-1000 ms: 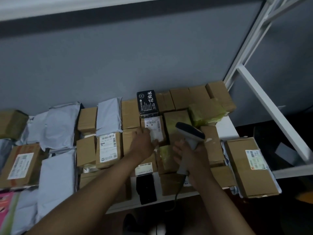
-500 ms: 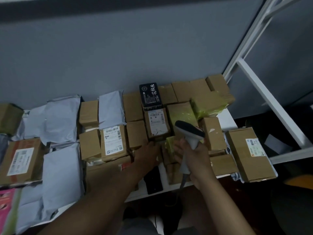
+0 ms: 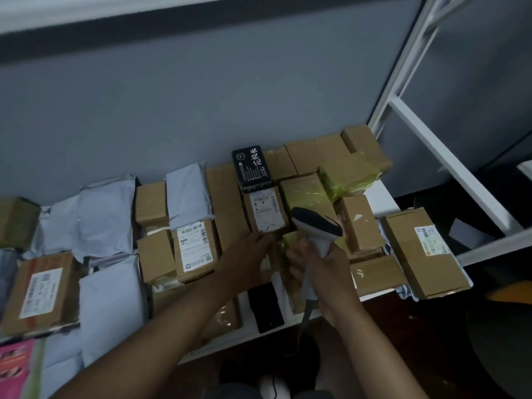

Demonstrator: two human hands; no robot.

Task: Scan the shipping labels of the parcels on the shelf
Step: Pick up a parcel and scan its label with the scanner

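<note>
Many brown cardboard parcels and grey poly mailers lie packed on the white shelf point(image 3: 380, 198). My right hand point(image 3: 326, 272) grips the handle of a white barcode scanner point(image 3: 315, 226), its dark head pointing up and left. Just left of the scanner head lies a small box with a white shipping label point(image 3: 265, 210). My left hand point(image 3: 244, 259) sits at that box's near end, fingers curled on the edge of a brown parcel point(image 3: 273, 254) below it. Other labels show on a box point(image 3: 194, 246) to the left and a long box point(image 3: 430, 237) at the right.
A black printed box point(image 3: 252, 165) stands at the back against the grey wall. Yellow-taped parcels point(image 3: 349, 175) lie behind the scanner. A black device point(image 3: 264, 308) rests at the shelf's front edge. White shelf uprights point(image 3: 449, 159) rise on the right. A pink packet point(image 3: 15, 370) is bottom left.
My left hand left the labelled box, drew back to the front parcels, and now rests at that box's near end. The scanner stayed in my right hand, shifting slightly.
</note>
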